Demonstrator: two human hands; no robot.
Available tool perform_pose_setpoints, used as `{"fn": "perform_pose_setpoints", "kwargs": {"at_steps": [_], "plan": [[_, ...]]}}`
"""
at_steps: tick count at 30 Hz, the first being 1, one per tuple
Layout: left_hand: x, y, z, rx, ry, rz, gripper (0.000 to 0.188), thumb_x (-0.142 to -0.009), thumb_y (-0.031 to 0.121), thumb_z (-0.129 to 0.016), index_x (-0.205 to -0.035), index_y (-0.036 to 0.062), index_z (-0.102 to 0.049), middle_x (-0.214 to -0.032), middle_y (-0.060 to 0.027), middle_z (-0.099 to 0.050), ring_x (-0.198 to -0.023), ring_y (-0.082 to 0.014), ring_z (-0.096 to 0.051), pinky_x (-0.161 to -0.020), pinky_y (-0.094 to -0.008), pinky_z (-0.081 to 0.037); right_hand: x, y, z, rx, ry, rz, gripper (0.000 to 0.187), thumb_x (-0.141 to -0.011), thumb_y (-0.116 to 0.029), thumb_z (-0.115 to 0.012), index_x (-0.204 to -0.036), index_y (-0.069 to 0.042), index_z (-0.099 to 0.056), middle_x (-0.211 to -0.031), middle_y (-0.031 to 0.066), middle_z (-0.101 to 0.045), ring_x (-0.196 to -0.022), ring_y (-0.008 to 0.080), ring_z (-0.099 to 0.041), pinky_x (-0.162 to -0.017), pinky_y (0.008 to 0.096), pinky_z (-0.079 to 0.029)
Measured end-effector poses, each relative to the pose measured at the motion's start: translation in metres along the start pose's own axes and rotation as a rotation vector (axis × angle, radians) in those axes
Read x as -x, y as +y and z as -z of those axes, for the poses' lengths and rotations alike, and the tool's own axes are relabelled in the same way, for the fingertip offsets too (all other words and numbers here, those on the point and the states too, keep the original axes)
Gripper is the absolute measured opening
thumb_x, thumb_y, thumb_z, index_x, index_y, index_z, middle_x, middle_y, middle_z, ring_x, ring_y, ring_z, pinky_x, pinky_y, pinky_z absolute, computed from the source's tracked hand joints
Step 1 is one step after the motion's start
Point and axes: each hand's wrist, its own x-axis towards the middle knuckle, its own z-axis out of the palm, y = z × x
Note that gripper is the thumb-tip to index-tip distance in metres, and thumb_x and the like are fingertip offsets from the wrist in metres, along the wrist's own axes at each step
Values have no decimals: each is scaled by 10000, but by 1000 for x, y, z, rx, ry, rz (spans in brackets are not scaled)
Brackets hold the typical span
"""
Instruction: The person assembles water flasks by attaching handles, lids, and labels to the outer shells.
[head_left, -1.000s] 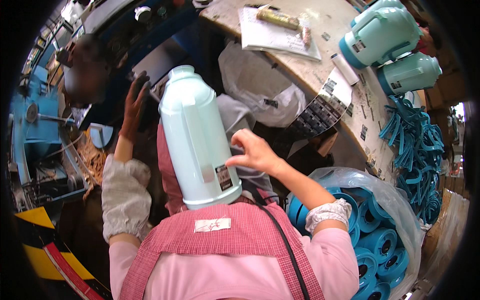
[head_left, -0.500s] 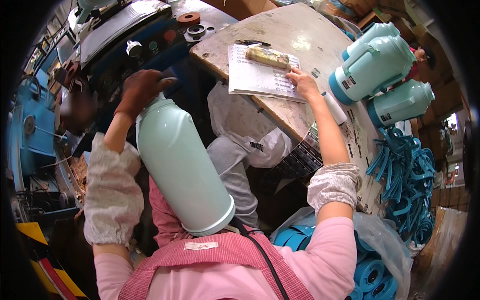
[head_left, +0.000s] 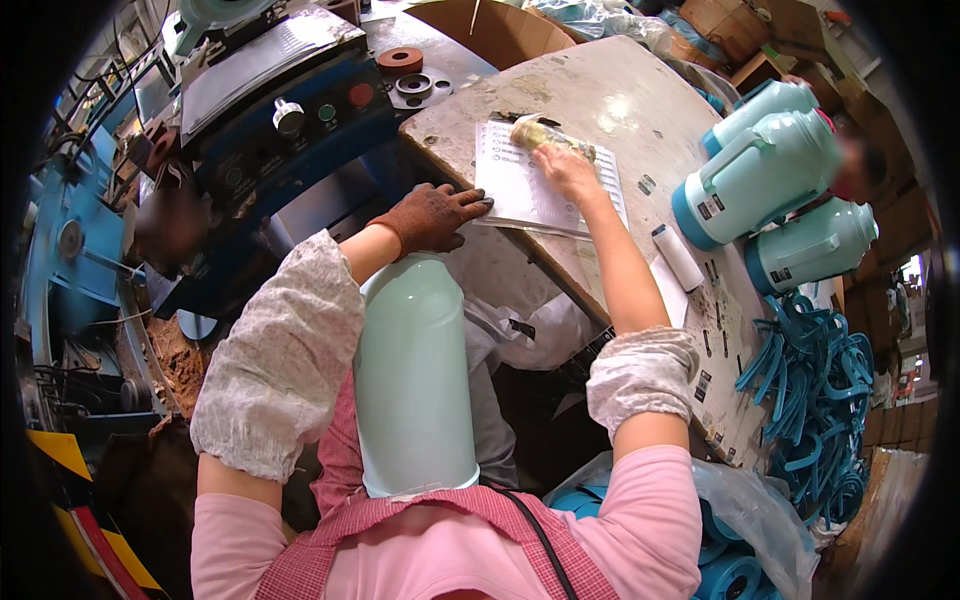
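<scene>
A pale green flask body (head_left: 415, 380) stands tilted on my lap, its upper end just below my left hand. My left hand (head_left: 432, 216), in a brown glove, has its fingers stretched to the near left edge of a stack of printed sheets (head_left: 510, 185) on the table. My bare right hand (head_left: 568, 172) is closed over a yellowish, stained roll-shaped bundle (head_left: 530, 132) lying on the sheets. What the bundle is made of I cannot make out. Beside the right forearm lies a white roll (head_left: 678, 258).
Finished-looking green jugs (head_left: 755, 170) stand at the table's right, above a heap of blue handles (head_left: 815, 390). A machine with knobs (head_left: 290, 118) is at the left. A bag of blue round parts (head_left: 730, 560) sits at lower right. The worn table (head_left: 610, 80) spans the middle.
My left hand has left the flask's top and moved right to the sheets' edge. The flask now stands more upright. My right hand has moved left from the sheets' right edge onto the bundle.
</scene>
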Motion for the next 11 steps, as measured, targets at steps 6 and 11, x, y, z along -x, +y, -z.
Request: {"fn": "perform_pose_setpoints", "kwargs": {"at_steps": [6, 11], "plan": [[7, -1, 3, 67, -101, 6, 514, -778, 277, -603, -1268, 199, -473, -1321, -39, -460, -1009, -227, -558, -776, -356, -466, 37, -40, 1, 136, -101, 12, 334, -898, -400, -446, -1156, -207, -537, -1106, 139, -508, -980, 312, -585, -814, 441, -478], [7, 0, 3, 76, -114, 13, 520, -792, 290, -600, -1285, 203, -462, -1347, -40, -440, -1004, -232, -561, -798, -373, -457, 28, -37, 3, 224, -168, -1, 353, -869, -423, -493, -1171, -249, -548, -1129, 147, -506, -959, 318, -597, -794, 432, -491]]}}
